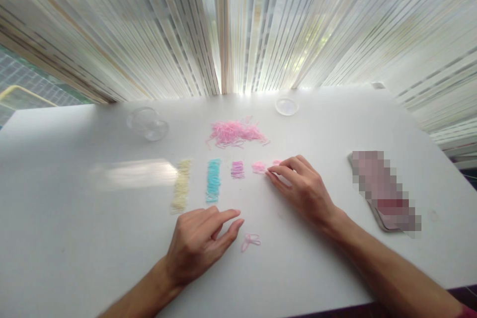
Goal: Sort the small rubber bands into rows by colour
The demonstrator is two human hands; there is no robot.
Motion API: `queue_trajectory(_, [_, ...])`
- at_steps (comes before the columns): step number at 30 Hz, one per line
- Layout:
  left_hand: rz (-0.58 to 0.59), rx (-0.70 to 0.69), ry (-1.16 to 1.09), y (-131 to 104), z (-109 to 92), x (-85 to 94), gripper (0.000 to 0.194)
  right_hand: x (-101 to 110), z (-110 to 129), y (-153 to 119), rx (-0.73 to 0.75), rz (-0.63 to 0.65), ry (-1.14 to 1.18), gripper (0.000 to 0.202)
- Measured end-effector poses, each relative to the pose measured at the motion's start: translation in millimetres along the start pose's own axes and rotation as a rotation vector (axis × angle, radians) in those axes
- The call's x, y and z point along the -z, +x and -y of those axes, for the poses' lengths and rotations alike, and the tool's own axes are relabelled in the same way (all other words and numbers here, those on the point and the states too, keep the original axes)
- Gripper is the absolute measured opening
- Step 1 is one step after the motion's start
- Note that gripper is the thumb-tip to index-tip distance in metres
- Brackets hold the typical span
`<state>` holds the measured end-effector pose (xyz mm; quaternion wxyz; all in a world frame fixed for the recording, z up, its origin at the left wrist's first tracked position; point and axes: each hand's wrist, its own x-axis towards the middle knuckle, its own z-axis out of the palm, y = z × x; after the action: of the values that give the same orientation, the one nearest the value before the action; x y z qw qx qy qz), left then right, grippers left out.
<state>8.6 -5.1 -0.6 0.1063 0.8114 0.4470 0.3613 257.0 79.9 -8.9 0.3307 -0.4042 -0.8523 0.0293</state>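
Observation:
My left hand (199, 236) rests low over the white table, its thumb and index finger apart with nothing between them. Just right of those fingertips lie a few loose pink rubber bands (251, 241). My right hand (301, 186) is pinched at the edge of a small row of pink rubber bands (259, 167), apparently on one band; the fingertips partly hide it. Another bit of pink band (277, 162) shows behind the index finger. To the left lie neat rows of purple bands (237, 169), blue bands (213, 180) and yellow bands (181, 186).
A loose heap of pink bands (236, 132) lies farther back on the white table (93, 238). Clear plastic containers (147, 124) stand at back left, a round clear lid (286, 106) at back right. A blurred-out phone-like object (383, 191) lies right. Striped curtains (223, 25) hang behind.

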Motion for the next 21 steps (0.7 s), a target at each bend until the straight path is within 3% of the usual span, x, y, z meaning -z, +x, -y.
queue_trajectory(8, [0.010, 0.001, 0.013, 0.0, 0.9, -0.9, 0.010, 0.6, 8.1, -1.4, 0.050, 0.116, 0.039, 0.015])
queue_trajectory(17, [0.025, -0.005, 0.020, 2.3, -0.2, -0.1, 0.006, 2.1, 7.6, -0.2, 0.010, 0.081, 0.035, 0.016])
queue_trajectory(21, [0.054, -0.007, 0.005, 1.2, -0.1, -0.9, 0.004, 2.5, 11.5, -0.8, 0.057, 0.138, 0.086, 0.017])
